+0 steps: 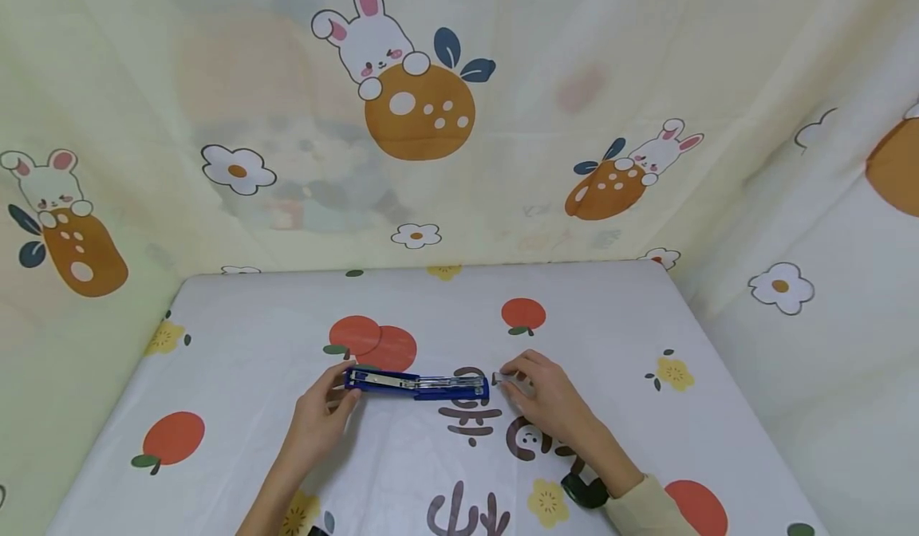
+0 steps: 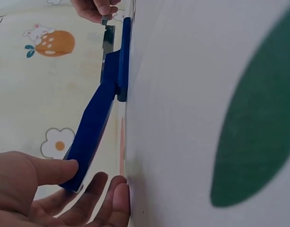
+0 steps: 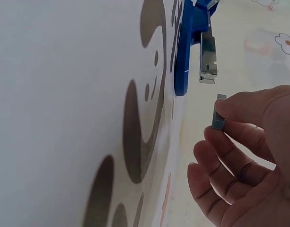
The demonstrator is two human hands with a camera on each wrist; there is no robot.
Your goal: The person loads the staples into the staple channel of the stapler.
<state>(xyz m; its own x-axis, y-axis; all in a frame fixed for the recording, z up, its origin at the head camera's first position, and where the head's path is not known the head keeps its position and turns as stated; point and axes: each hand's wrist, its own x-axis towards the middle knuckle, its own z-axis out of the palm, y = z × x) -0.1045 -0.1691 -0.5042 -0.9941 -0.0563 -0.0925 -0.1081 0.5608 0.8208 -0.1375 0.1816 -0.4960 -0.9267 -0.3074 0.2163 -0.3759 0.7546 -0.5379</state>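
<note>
Tablecloth printed with fruit and flowers covers the whole work surface, and the blue stapler lies opened out flat near its middle, the landmark for everything else. Its top arm is swung back toward the left end, leaving the metal staple channel exposed and pointing toward the right end. At the left end, the left hand steadies the stapler, thumb resting along the blue arm and the other fingers loosely spread against the cloth beneath it. Just off the right end, the right hand pinches a small grey strip of staples between thumb and forefinger, the remaining fingers curled in below; the strip is near the channel mouth but not touching it. To seat it well, I judge the strip should be lined up square with the channel, legs down, and slid in gently while the left hand pins the stapler from shifting.
</note>
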